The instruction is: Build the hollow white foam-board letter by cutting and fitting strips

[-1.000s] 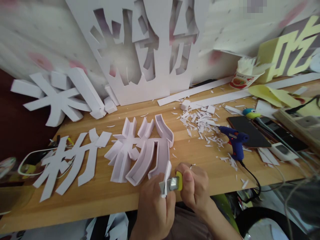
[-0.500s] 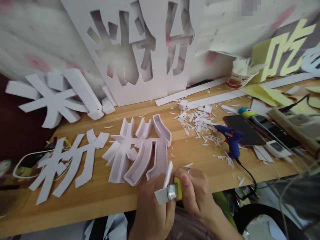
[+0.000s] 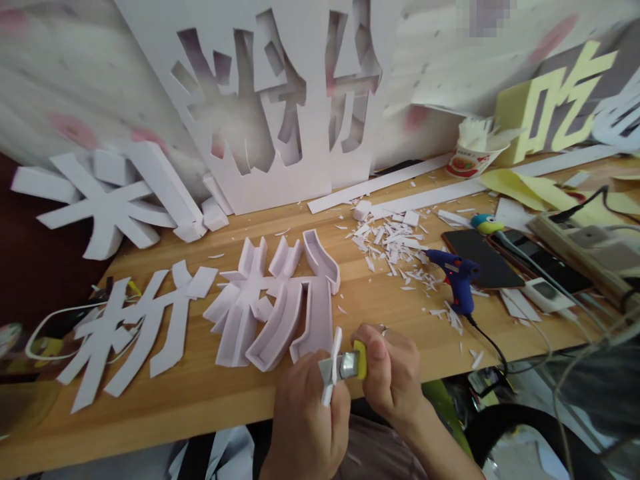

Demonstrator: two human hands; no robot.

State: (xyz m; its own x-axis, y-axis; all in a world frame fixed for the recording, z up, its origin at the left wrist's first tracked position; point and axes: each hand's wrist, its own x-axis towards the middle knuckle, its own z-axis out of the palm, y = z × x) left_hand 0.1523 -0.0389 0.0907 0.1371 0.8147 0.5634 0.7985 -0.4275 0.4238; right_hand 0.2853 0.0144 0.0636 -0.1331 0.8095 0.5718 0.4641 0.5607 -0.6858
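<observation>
My left hand [image 3: 311, 407] is closed on a narrow white foam board strip [image 3: 337, 343], held upright at the table's front edge. In my right hand [image 3: 394, 370] is a yellow utility knife [image 3: 359, 360], its metal blade lying across the strip and pointing left. Just beyond my left hand lies a hollow white foam character [image 3: 295, 307] with raised walls, open side up. To its left rests a flat white cut-out character [image 3: 145, 327], with a small white piece on its upper right part.
A blue glue gun [image 3: 457, 273] stands by a pile of white scraps [image 3: 390, 240]. Behind are phones [image 3: 480, 257], a paper cup [image 3: 473, 160] and long strips. A stencil board [image 3: 295, 180] leans on the wall; a thick white character [image 3: 115, 200] stands at left.
The knife blade has shifted from the strip's lower part to cross it higher up. My right hand has risen slightly, and the view has moved a little.
</observation>
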